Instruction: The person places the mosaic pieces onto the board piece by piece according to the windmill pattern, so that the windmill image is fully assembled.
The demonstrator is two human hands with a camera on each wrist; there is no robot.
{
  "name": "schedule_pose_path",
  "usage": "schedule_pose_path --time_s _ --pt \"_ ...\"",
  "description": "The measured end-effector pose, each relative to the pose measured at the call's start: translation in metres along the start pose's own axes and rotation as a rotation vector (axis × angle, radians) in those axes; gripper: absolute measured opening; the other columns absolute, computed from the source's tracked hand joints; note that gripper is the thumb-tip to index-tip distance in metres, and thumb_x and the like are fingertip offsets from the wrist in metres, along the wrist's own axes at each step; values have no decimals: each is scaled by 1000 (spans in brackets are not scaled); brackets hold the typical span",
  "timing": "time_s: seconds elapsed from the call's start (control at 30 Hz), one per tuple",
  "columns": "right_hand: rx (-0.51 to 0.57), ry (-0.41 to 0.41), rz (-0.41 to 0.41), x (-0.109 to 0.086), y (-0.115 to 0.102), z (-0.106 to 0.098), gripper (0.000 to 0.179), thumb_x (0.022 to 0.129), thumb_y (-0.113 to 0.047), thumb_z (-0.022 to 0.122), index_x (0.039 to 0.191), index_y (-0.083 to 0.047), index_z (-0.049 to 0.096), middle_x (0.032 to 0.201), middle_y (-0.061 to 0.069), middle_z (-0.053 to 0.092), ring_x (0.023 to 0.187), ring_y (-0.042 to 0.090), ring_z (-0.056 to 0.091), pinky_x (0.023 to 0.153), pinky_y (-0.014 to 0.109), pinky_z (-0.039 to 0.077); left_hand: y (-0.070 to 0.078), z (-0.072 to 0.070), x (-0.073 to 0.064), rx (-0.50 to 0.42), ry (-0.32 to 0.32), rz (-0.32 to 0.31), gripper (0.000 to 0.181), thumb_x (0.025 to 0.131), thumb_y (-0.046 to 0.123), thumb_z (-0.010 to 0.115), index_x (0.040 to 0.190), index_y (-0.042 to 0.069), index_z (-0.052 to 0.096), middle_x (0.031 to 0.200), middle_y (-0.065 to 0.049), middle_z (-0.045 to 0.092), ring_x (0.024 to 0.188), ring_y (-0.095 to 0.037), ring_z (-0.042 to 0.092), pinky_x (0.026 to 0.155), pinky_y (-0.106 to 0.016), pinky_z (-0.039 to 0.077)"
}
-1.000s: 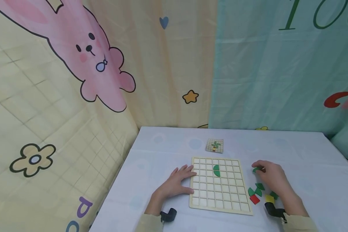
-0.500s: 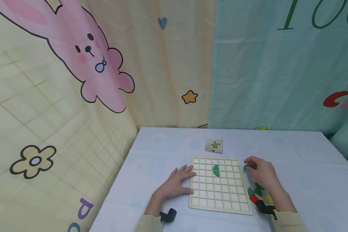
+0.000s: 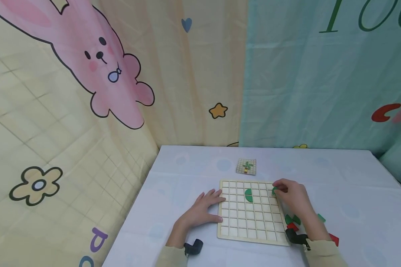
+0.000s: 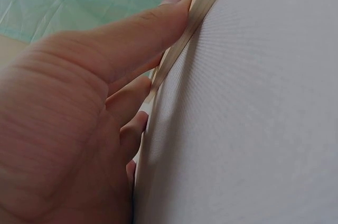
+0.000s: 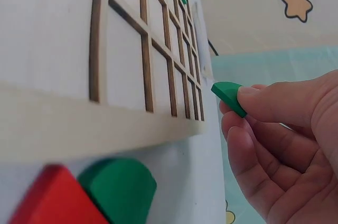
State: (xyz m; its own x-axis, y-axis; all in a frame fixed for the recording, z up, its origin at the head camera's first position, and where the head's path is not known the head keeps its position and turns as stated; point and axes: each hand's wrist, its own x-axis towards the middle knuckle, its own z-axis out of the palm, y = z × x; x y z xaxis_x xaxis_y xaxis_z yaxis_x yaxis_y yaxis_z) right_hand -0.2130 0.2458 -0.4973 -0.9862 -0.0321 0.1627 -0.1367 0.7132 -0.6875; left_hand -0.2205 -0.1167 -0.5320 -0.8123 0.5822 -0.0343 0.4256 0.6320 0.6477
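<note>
A wooden grid board [image 3: 254, 241] lies flat on the table, with two green quarter-circle pieces [image 3: 248, 193] set in its upper cells as a half circle. My left hand [image 3: 204, 208] lies spread at the board's left side, thumb and fingertips against its edge [image 4: 182, 39]. Thumb and fingers of my right hand [image 3: 293, 197] pinch another green quarter-circle piece [image 5: 228, 96] over the board's upper right corner. In the right wrist view that piece is tilted and raised above the board's surface. Below this hand, a red piece [image 5: 58, 200] and a green piece [image 5: 120, 188] lie beside the board.
Behind the board lies a small pattern card [image 3: 245, 167] printed with a green, yellow and red figure on a grid. Right of the board are loose green pieces [image 3: 288, 219]; a further red piece [image 3: 334, 239] shows past the right forearm, which covers part of this area.
My right hand has carried the pinched green piece leftward, from the table right of the board to the board's upper right corner. The left hand has stayed at the board's left edge.
</note>
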Motion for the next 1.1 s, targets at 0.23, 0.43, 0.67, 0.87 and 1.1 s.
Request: schedule_pose_path --time_s 0.23,0.43,0.67,0.87,1.1 --pt "53 -37 23 3 -11 9 20 92 -6 71 113 -4 72 96 4 71 88 24 67 72 39 57 1 -1 0 2 -1 6 73 83 49 78 148 30 52 163 9 29 153 -16 13 123 -49 3" --pt "74 -58 20 6 -18 16 20 92 -5 72 111 -4 73 94 4 71 86 22 66 70 36 56 -1 0 1 5 6 16 73 83 50 78 148 30 52 163 9 30 153 -17 14 123 -50 4" --pt "44 -74 22 6 -23 26 18 89 -5 75 107 -6 74 92 2 69 84 21 65 69 36 55 0 0 0 4 3 6 74 83 49 79 148 29 52 163 9 29 153 -17 14 123 -49 4" --pt "41 -94 10 5 -27 35 17 89 -5 75 105 -8 75 90 0 68 83 20 63 68 35 54 2 -2 0 -1 3 5 74 83 46 79 148 27 52 163 8 30 153 -17 14 123 -49 4" --pt "28 -132 39 6 -29 43 14 88 -5 75 101 -10 76 86 -3 66 80 16 61 66 33 52 0 -1 0 -1 5 10 73 83 47 79 148 28 52 163 9 29 153 -17 14 123 -49 4"
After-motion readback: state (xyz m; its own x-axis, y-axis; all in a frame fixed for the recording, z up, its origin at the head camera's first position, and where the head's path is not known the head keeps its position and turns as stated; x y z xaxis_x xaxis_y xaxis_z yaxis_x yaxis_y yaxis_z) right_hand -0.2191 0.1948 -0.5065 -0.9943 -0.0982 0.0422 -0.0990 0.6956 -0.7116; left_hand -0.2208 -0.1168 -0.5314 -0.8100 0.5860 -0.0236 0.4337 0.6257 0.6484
